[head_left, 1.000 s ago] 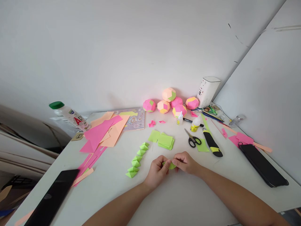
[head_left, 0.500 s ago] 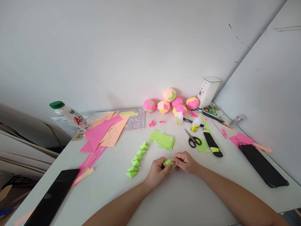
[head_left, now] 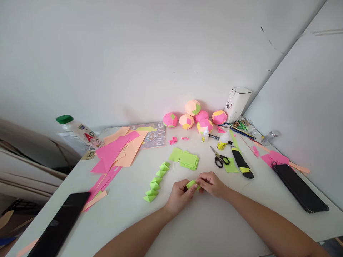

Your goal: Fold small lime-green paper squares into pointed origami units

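A small green paper piece (head_left: 191, 184) is pinched between my left hand (head_left: 180, 195) and my right hand (head_left: 211, 185), above the front middle of the table. Both hands are closed on it, and the fingers cover much of its outline. Left of them, several folded green paper units (head_left: 155, 185) stand in a slanting row. A stack of green paper squares (head_left: 189, 160) lies just beyond my hands, one square partly apart on its left.
Scissors (head_left: 220, 159), a box cutter (head_left: 242, 163) and glue bottles (head_left: 222, 142) lie to the right. Paper balls (head_left: 187, 121) sit against the wall. Pink and peach sheets (head_left: 115, 150), a white bottle (head_left: 80, 131) and a black tablet-like slab (head_left: 60, 225) are on the left; a black case (head_left: 300, 187) is far right.
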A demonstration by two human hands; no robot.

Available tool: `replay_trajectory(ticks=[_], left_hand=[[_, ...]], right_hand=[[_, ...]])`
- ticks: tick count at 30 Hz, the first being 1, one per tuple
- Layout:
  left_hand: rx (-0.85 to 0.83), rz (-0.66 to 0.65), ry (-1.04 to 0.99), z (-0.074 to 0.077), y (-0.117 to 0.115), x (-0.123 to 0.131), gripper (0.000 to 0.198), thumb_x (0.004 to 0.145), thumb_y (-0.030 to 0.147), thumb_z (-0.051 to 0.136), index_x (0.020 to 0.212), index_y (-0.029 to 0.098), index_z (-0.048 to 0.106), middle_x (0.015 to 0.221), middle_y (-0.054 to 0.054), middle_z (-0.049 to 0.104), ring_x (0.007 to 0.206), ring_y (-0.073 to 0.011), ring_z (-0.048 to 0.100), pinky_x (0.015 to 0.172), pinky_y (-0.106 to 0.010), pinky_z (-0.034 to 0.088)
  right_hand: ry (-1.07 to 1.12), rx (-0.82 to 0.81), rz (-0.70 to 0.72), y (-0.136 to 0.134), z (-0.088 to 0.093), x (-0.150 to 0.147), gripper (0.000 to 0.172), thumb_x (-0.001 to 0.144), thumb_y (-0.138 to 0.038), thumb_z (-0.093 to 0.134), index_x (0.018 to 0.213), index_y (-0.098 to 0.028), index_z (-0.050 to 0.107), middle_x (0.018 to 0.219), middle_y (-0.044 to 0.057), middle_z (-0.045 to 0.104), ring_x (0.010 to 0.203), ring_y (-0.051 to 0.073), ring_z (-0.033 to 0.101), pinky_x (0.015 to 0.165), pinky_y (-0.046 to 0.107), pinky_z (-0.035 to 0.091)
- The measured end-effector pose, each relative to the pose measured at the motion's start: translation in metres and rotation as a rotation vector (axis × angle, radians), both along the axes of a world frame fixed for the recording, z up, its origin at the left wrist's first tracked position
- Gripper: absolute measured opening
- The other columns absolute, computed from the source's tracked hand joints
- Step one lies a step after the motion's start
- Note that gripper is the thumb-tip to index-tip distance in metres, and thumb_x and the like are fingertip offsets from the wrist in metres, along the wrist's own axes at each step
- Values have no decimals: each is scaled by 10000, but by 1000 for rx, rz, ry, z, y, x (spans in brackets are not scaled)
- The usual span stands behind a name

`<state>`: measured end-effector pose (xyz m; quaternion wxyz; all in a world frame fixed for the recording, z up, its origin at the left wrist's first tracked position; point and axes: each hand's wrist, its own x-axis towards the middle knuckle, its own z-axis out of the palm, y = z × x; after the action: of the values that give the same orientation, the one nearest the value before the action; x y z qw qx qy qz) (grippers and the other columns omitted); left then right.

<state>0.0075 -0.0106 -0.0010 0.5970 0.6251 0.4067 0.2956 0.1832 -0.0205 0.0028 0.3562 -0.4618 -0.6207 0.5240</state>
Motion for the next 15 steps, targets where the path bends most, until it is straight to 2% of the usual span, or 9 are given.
replay_trajectory(ticks=[15], left_hand=[[2, -5, -14, 0, 0, 0, 403, 793, 510, 521, 611, 156, 455, 499, 42, 445, 460, -69, 328, 438, -200, 255]], right_hand=[[32, -29, -10, -1, 2, -1, 303, 834, -401, 551, 693, -134, 557, 576, 3, 566, 538, 128, 589, 489, 199, 402]])
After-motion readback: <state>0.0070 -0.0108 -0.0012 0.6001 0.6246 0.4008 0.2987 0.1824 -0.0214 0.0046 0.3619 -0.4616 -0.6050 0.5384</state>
